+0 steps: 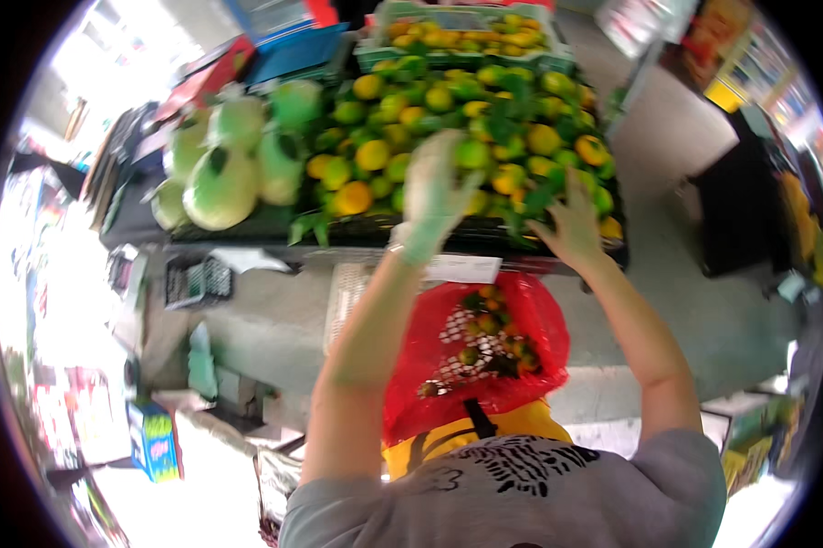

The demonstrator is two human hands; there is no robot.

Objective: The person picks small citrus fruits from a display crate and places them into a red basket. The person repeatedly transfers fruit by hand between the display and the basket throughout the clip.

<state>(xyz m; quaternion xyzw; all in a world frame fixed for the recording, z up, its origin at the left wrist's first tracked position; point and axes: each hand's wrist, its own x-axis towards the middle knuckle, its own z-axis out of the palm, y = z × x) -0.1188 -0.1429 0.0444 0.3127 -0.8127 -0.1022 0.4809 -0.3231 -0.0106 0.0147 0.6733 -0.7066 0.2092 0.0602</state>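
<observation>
A heap of yellow, green and orange citrus fruits (372, 155) with leaves fills a black display stand in front of me. My left hand (435, 185) is over the heap's front middle, blurred, its thumb apart from the fingers. It looks pale, as if in a thin glove. A green citrus fruit (473, 154) lies just beside its fingers; contact is unclear. Further right, my right hand (575, 226) reaches over the heap's front edge with spread fingers, near leaves and fruit. Below the stand, a red plastic bag (418, 335) gapes around a white lattice basket (456, 329) holding several small fruits.
Wrapped pomelos (221, 188) stand left of the heap. A pale green crate (462, 41) of small citrus fruits is behind it. A white paper label (465, 268) hangs on the stand's front edge. On the floor at left stands a dark plastic basket (199, 281).
</observation>
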